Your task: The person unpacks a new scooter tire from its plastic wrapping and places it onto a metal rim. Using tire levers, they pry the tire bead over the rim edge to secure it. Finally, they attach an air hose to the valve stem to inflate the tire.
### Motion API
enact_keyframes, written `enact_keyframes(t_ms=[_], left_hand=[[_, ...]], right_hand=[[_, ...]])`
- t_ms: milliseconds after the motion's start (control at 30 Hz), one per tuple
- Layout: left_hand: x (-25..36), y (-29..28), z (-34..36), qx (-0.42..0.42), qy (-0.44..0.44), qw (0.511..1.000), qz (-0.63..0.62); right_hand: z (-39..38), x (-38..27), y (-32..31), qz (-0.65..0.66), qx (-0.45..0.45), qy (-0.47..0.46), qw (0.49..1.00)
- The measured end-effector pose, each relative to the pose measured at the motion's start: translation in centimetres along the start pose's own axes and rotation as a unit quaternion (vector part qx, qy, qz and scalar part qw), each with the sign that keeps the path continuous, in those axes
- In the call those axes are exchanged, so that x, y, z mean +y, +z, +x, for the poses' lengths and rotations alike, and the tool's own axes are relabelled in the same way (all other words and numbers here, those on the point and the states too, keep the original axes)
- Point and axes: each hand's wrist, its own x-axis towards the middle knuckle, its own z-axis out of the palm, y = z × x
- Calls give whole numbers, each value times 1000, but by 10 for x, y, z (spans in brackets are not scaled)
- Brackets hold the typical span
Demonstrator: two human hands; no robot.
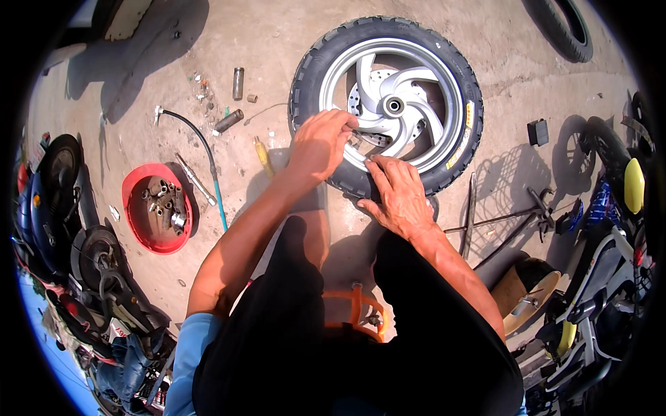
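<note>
A motorcycle wheel (pixel 411 82), a silver swirl-spoked rim with a knobby black tyre (pixel 305 83), lies flat on the ground ahead of me. Over its lower left part is my left hand (pixel 322 147), its fingers bent and pressed together at the rim; whatever they may pinch is hidden. My right hand (pixel 404 197) rests across the tyre's near edge, fingers stretched toward the rim and thumb apart. A brake disc (pixel 383 78) shows through the spokes. Yellow and white stickers mark the tyre's right side.
At left stand a red bowl (pixel 132 225) of sockets, a ratchet-like tool (pixel 195 179), an air hose (pixel 208 149) and a yellow-handled tool (pixel 263 156). Tyre irons (pixel 470 215) and a cross-shaped wrench (pixel 541 208) lie right. Another tyre (pixel 572 38) is far right; motorcycles (pixel 59 166) line the left.
</note>
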Motion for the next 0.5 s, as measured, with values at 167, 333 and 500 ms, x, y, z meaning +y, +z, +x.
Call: enact_keyframes(t_ms=[167, 333, 500], left_hand=[[3, -1, -1, 3, -2, 1000, 10], [4, 3, 0, -13, -5, 998, 59], [0, 9, -3, 8, 5, 997, 80]], right_hand=[[2, -1, 0, 0, 2, -4, 1000], [0, 1, 1, -2, 0, -5, 1000], [1, 1, 1, -8, 1, -7, 1000]])
